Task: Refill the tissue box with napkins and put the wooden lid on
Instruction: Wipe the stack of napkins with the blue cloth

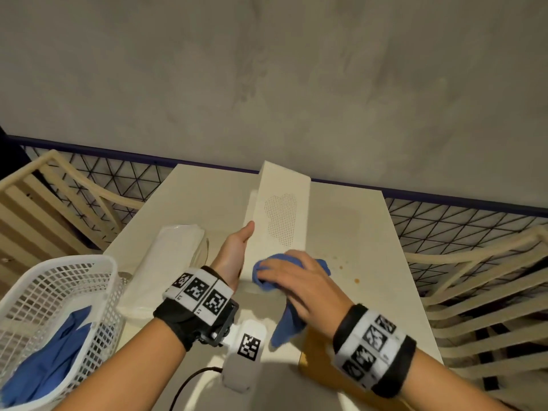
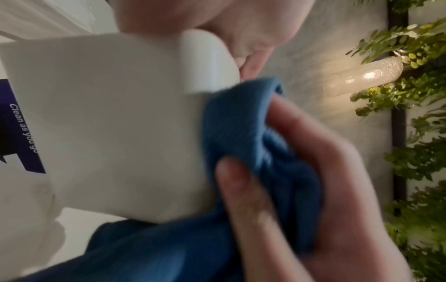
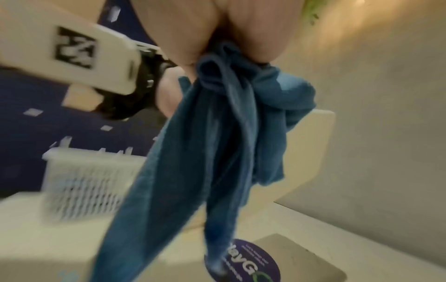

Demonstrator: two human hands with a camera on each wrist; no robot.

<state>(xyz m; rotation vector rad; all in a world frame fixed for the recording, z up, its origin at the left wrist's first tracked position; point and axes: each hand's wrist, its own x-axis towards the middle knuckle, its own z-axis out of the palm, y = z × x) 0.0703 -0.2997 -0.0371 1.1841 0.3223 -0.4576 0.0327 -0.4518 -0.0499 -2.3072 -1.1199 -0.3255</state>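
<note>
My left hand (image 1: 234,253) grips the long side of the white tissue box (image 1: 281,209), which it holds tilted above the table, perforated cloud pattern facing up. My right hand (image 1: 299,280) clutches a bunched blue cloth (image 1: 284,321) and presses it against the box's near end. In the left wrist view the blue cloth (image 2: 253,133) lies against the box (image 2: 108,124). A wrapped pack of white napkins (image 1: 166,262) lies on the table to the left. The wooden lid (image 1: 317,354) lies flat under my right wrist, mostly hidden.
A white mesh basket (image 1: 59,292) with more blue cloths stands at the table's left front corner. The white table (image 1: 370,262) carries small orange stains (image 1: 356,280) on its right side. Slatted chairs stand on both sides, and a grey wall runs behind.
</note>
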